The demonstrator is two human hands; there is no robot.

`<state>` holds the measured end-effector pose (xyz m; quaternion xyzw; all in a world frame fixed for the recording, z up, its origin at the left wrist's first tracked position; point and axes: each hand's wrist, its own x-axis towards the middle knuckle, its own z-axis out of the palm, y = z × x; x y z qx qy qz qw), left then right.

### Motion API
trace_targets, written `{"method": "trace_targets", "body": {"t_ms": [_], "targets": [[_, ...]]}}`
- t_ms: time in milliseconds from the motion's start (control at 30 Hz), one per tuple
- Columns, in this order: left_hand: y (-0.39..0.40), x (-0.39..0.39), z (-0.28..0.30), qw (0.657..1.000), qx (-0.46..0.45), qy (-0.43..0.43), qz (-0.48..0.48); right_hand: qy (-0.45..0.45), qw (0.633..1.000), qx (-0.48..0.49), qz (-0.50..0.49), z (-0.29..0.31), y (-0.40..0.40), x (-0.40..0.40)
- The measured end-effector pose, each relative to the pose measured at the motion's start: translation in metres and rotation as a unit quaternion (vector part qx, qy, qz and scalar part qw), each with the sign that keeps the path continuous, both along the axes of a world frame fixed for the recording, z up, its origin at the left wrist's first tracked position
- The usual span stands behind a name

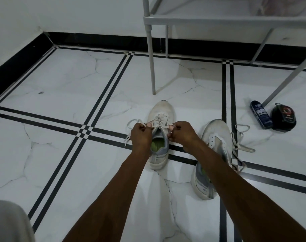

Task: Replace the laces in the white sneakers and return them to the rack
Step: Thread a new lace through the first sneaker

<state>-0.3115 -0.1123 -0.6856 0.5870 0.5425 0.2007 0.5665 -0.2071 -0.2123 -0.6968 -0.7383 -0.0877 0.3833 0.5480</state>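
Note:
A white sneaker with a green insole stands on the tiled floor, toe pointing away from me. Its white lace is threaded through the eyelets. My left hand pinches the lace's left end, which loops out to the left. My right hand pinches the right end at the top eyelets. A second white sneaker lies to the right, partly hidden under my right forearm, with a loose lace trailing beside it. The grey rack stands behind.
A dark blue tube and a round black tin lie on the floor at the right, near a rack leg. A black skirting runs along the white wall. A pale cloth-covered knee shows at the bottom left.

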Motion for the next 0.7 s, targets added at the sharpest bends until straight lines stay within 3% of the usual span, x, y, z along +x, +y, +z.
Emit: {"method": "trace_targets", "body": {"t_ms": [267,400,700], "targets": [[0.013,-0.005,0.02,0.989,-0.103,-0.094,-0.039,0.065,0.994,0.089,-0.001,0.034,-0.007,0.01],[0.019,0.003,0.047,0.987,-0.05,-0.142,-0.049,0.063,0.991,0.119,-0.011,0.071,0.005,0.015],[0.038,0.027,0.115,0.974,0.099,-0.153,-0.131,-0.077,0.985,0.155,-0.01,0.147,0.034,0.027]]}}
